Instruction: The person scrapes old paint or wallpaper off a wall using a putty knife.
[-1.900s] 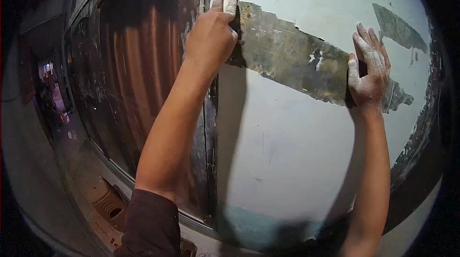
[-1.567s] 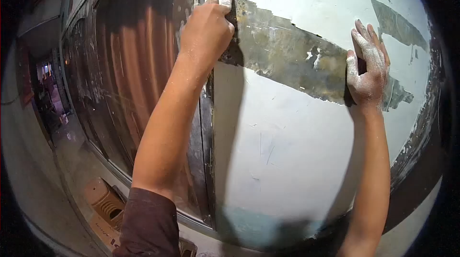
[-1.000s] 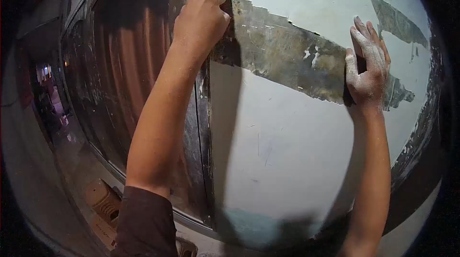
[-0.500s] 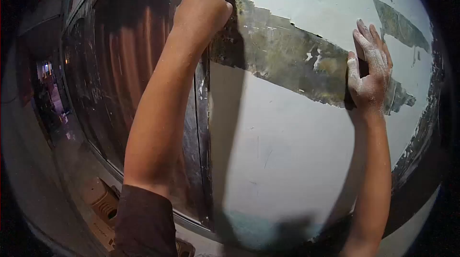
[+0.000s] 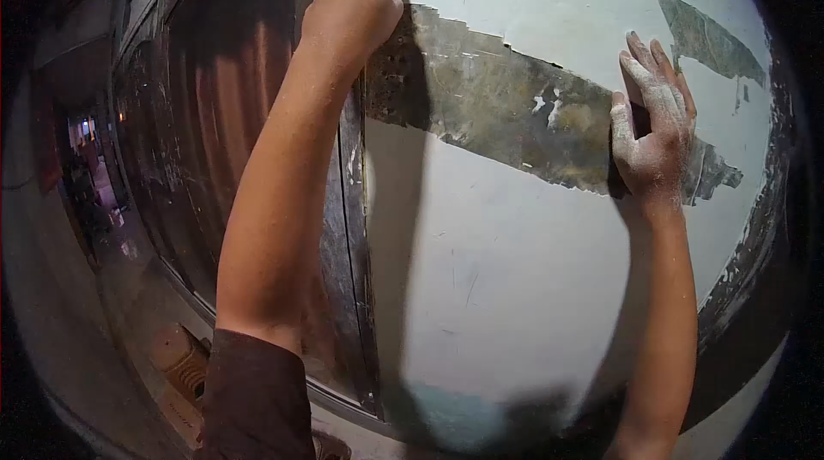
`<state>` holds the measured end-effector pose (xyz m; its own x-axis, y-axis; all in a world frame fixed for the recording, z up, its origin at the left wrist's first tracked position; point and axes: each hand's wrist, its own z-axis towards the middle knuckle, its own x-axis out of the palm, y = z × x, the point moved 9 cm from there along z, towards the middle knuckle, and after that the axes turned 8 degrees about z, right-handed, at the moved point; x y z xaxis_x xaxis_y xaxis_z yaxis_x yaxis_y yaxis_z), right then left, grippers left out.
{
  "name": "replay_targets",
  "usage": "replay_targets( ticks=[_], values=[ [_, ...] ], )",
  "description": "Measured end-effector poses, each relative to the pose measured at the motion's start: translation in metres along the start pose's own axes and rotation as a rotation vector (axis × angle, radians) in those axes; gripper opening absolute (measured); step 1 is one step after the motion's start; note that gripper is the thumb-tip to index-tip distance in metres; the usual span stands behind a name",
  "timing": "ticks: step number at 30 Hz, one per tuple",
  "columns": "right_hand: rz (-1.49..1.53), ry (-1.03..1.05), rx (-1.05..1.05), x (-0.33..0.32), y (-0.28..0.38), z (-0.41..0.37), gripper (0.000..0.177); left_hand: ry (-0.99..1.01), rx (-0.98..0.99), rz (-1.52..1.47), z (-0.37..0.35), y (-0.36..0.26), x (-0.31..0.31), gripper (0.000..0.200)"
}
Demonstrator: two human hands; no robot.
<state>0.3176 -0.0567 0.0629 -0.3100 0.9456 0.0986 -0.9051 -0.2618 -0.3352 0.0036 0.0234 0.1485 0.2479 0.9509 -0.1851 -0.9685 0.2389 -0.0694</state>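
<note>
My left hand (image 5: 352,14) is raised to the top edge of the view, closed, at the upper left edge of a white-painted panel (image 5: 515,271). Its fingers curl away from me, and something pale and dusty shows at the fingertips; I cannot make out what it is. My right hand (image 5: 659,130) rests with fingers stretched out on the panel, coated in white dust and holding nothing. Between the two hands runs a bare grey-brown strip (image 5: 489,87) with ragged edges, where the white layer is gone.
A dark frame post (image 5: 354,228) borders the panel, with a dark glossy pane (image 5: 232,91) to its left. Another bare patch (image 5: 708,39) lies at upper right. A brown cardboard box (image 5: 182,366) stands on the floor at lower left. A lit passage (image 5: 94,151) recedes at far left.
The view has shifted slightly, so the panel and both hands appear a little farther left. My left hand stays closed at the top and my right hand stays spread on the panel.
</note>
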Motion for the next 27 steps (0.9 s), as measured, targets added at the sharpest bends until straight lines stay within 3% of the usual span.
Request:
replay_targets(
  ticks=[2,8,12,14,18,20,22,27],
  values=[
    [0.000,-0.010,0.021,-0.001,0.002,0.000,0.044,-0.165,0.101,0.020,0.005,-0.001,-0.006,0.038],
    [0.007,-0.010,0.013,-0.001,0.002,0.000,0.043,-0.053,0.170,0.080,0.021,0.001,0.001,0.037],
    [-0.003,0.004,0.014,-0.001,0.001,0.000,0.044,-0.208,0.151,0.050,0.025,0.006,-0.008,0.036],
    [0.016,0.006,0.027,-0.001,0.000,-0.001,0.044,-0.045,0.174,0.112,0.029,0.007,0.000,0.037],
    [0.029,-0.005,0.029,0.000,-0.001,-0.001,0.044,-0.150,0.148,0.064,0.017,0.007,-0.002,0.033],
    [0.019,-0.007,0.042,-0.001,0.000,-0.001,0.042,-0.069,0.215,0.066,0.019,0.004,0.000,0.034],
    [0.038,0.001,0.049,-0.002,0.000,-0.001,0.040,0.000,0.101,-0.022,0.000,0.001,-0.006,0.027],
    [0.018,-0.004,0.056,-0.001,0.000,0.000,0.040,-0.014,0.089,-0.093,-0.048,0.007,0.002,0.024]
  ],
)
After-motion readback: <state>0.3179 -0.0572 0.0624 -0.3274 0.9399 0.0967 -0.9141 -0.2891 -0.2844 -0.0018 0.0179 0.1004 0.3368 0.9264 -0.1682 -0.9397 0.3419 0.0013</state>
